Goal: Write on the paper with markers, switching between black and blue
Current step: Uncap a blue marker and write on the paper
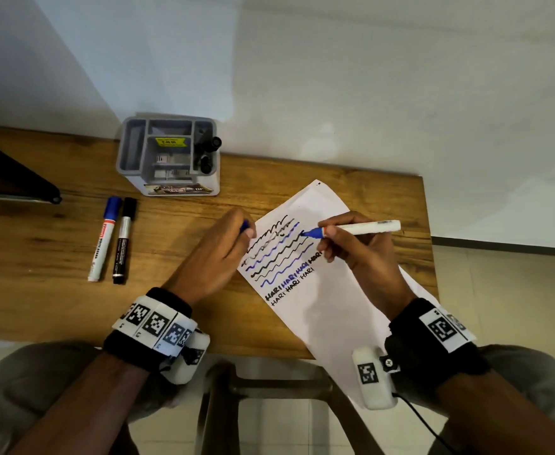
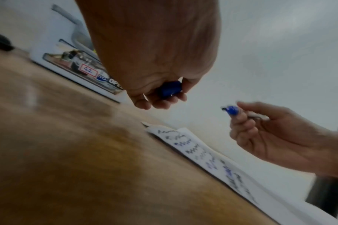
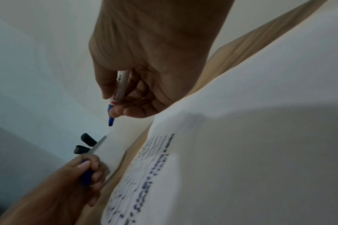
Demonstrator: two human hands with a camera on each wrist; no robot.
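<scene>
A pale wall stands behind a wooden surface (image 1: 177, 264) whose far edge meets it. On the surface lies a white sheet of paper (image 1: 331, 310), turned at a slant, its near end hanging over the front edge. The paper carries wavy lines in black and blue, and under them the word HARI repeated in both colours.

The right hand (image 1: 364, 247) pinches an uncapped blue marker (image 1: 361, 227) between thumb and fingers, white barrel pointing right, blue tip aimed left above the wavy lines. In the left wrist view the tip appears lifted clear of the sheet; whether it touches cannot be told from the head view. The left hand (image 1: 217, 254) hovers at the paper's left edge, its fingers curled round the blue cap (image 2: 170, 89), which shows only partly between the fingertips.

To the left on the surface, well apart from the paper, lie two capped markers side by side: a blue-capped marker (image 1: 103, 238) and a black marker (image 1: 123, 239), nearly touching. Behind them, against the wall, sits a grey organiser (image 1: 167, 156) with several compartments; dark marker ends stand in its right-hand compartment. A dark object (image 1: 10, 172) rests at the far left edge.
</scene>
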